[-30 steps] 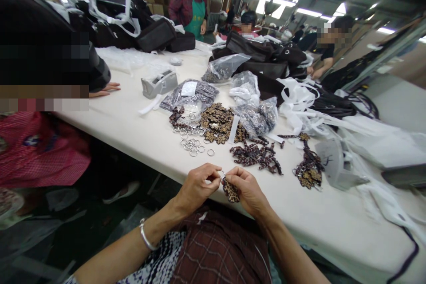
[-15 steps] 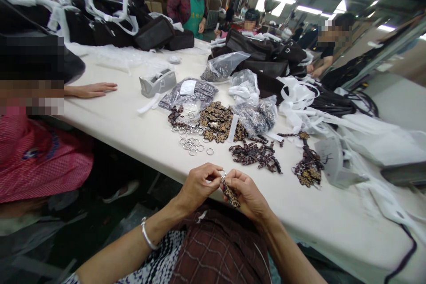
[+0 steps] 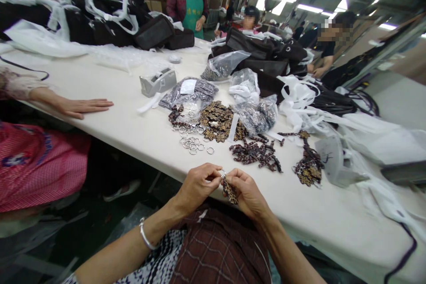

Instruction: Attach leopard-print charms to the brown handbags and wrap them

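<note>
My left hand (image 3: 202, 183) is closed, thumb and fingers pinching a silver split ring (image 3: 223, 171) just above the table's near edge. Opposite it, my right hand (image 3: 244, 190) is closed on a leopard-print charm (image 3: 230, 191) that hangs below the ring. Fingertips cover the spot where ring and charm meet. Beyond my hands lie loose silver rings (image 3: 192, 144), a heap of leopard-print flower charms (image 3: 218, 122) and a pile of short dark patterned straps (image 3: 256, 156). Farther right sits a cluster of joined straps and charms (image 3: 309, 168).
A grey tape dispenser (image 3: 158, 82) stands behind the piles, and another tape dispenser (image 3: 337, 162) is at right. Filled plastic bags (image 3: 189, 93) lie between them. Black bags (image 3: 253, 46) are heaped farther back. At left, a co-worker's hand (image 3: 84, 105) rests flat on the table (image 3: 133, 142).
The co-worker at left has leaned back, uncovering more table and a sleeve. My hands stay nearly in place; the charm has turned slightly and hangs more upright.
</note>
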Tool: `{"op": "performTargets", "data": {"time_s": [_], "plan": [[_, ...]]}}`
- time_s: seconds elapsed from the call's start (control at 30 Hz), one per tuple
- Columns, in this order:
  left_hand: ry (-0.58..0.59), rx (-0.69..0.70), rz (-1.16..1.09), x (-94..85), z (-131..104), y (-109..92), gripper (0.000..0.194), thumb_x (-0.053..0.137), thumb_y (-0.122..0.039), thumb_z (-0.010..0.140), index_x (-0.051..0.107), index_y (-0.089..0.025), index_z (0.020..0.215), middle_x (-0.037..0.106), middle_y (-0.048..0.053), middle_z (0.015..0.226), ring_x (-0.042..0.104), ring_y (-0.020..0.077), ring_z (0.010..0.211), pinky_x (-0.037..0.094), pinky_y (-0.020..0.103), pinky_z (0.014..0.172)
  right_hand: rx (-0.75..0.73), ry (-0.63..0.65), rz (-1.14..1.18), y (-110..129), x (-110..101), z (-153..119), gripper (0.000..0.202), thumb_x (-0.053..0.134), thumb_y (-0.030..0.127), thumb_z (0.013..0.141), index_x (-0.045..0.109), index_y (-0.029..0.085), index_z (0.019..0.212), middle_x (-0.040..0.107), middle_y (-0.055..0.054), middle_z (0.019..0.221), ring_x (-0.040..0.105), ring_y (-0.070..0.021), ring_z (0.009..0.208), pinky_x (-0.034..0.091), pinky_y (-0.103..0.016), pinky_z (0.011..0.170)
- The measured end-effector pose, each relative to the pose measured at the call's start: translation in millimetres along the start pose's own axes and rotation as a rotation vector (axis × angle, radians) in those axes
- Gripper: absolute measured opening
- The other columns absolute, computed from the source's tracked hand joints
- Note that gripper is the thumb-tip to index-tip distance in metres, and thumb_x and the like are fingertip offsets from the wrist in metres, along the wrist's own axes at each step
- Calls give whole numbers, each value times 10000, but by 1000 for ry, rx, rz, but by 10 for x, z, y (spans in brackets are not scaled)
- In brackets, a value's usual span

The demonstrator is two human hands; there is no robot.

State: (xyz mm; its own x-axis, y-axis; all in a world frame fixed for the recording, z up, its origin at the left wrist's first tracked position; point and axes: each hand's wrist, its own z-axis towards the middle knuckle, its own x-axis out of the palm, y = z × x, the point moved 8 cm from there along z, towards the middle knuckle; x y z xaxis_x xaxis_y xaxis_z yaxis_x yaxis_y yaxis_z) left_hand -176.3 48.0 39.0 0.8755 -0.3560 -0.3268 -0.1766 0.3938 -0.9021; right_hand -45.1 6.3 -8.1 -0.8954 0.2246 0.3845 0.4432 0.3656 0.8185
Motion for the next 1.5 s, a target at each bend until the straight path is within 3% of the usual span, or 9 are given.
{"op": "performTargets", "data": {"time_s": [0.47, 0.67, 0.9, 1.13, 1.33, 1.5], "plan": [[-2, -26, -34, -1, -62, 91, 138, 604, -62, 801, 676, -175, 767, 729, 49, 941, 672, 164, 963, 486, 247, 832, 16, -59, -92, 2, -85, 34, 315, 835, 341, 570, 586, 178, 673, 614, 12, 589, 520, -109, 489, 406, -228, 478], [-44, -52, -101, -28, -194, 158, 119, 623, -50, 748, 691, -145, 769, 732, 74, 901, 689, 169, 896, 507, 237, 795, 137, -24, -286, -165, -151, -4, 334, 820, 405, 627, 577, 180, 670, 585, 15, 582, 500, -109, 505, 390, -220, 488], [-95, -52, -93, -161, -376, 325, 76, 625, -114, 791, 700, -124, 785, 743, 107, 934, 696, 186, 911, 518, 228, 778, 187, -58, -553, -360, -32, 5, 390, 828, 479, 612, 613, 182, 746, 609, 6, 634, 523, -128, 570, 422, -217, 517], [-141, -112, -97, -467, -518, 461, 71, 641, -137, 804, 709, -122, 786, 744, 99, 922, 696, 185, 886, 513, 225, 777, 140, -93, -679, -349, 257, 149, 419, 823, 505, 591, 636, 172, 763, 641, -12, 655, 534, -141, 577, 431, -224, 505], [-149, -223, -164, -592, -597, 514, 117, 603, -101, 800, 699, -158, 767, 726, 44, 887, 667, 154, 830, 485, 223, 761, 68, -58, -570, -323, 561, 155, 306, 806, 409, 619, 610, 186, 691, 598, 19, 596, 498, -125, 543, 397, -237, 516], [-134, -239, -206, -534, -563, 564, 132, 580, -122, 812, 684, -168, 746, 722, 44, 898, 661, 161, 861, 475, 241, 784, 77, -53, -461, -343, 498, 228, 252, 789, 352, 636, 610, 180, 681, 579, 25, 603, 476, -113, 541, 377, -234, 516]]}}
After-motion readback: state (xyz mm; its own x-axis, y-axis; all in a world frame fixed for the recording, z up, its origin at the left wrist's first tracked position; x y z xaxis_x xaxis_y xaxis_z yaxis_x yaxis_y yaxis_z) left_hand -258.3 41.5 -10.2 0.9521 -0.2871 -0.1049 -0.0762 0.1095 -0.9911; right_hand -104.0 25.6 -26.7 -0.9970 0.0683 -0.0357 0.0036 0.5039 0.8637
